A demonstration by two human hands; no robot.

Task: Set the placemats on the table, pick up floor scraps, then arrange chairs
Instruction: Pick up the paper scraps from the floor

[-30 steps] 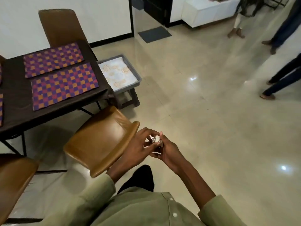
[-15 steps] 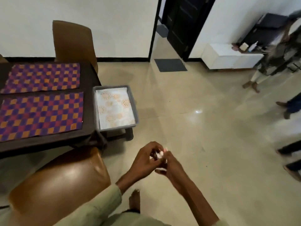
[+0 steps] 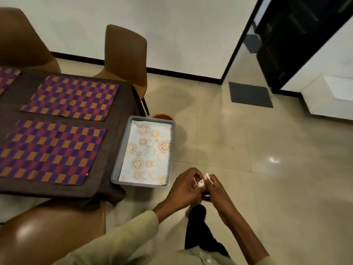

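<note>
Your left hand (image 3: 182, 188) and right hand (image 3: 214, 190) meet just off the near right corner of the grey tray (image 3: 117, 165), over the tiled floor (image 3: 248, 150). Both hands are curled closed around small white scraps (image 3: 200, 182), pinched between the fingertips of the two hands; the scraps are crumpled, and if they carry any print it is too small to read.

The tray sits just beside the right edge of the surface (image 3: 114, 142), which is draped in a dark brown cloth. A pale liner with gold circular medallions (image 3: 148, 152) lies flat inside the tray; no words or brand show on it.

On the surface, left of the tray, two checked placemats in purple and orange lie flat: the near placemat (image 3: 49, 152) and the far placemat (image 3: 70, 99), apart from each other with a strip of cloth between them. The corner of a third placemat (image 3: 7, 77) shows further left. None bears readable writing.

A brown chair (image 3: 125, 54) stands behind the tray at the surface's far side, another chair (image 3: 21, 39) is left of it, and a third chair (image 3: 47, 232) sits at the near edge, left of your sleeve. A dark floor mat (image 3: 250, 94) lies well beyond the tray, by the doorway.
</note>
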